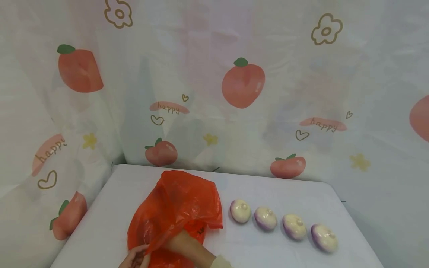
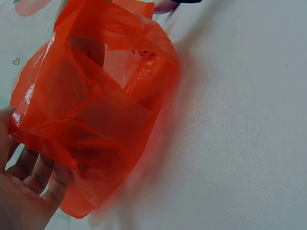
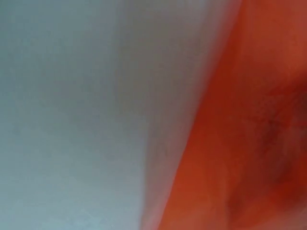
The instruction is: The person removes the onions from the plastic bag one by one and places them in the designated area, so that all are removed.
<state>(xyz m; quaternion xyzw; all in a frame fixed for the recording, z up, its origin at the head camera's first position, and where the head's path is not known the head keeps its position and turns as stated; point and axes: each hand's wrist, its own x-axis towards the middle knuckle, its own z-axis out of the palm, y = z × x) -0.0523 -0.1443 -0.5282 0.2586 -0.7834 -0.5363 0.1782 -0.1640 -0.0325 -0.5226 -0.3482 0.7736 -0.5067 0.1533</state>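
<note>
The red bag (image 1: 187,197) hides most of the right grip (image 1: 175,241).

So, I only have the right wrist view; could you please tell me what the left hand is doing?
Observer: In the head view, the left hand pinches the edge of the red bag.
Operator: Thank you; and the other arm?
Observer: The right forearm reaches into the bag's opening.
Operator: Is anything lying beside the bag, please?
Observer: Yes, four purple-and-white bulbs lie in a row on the table, to the right of the bag.
</note>
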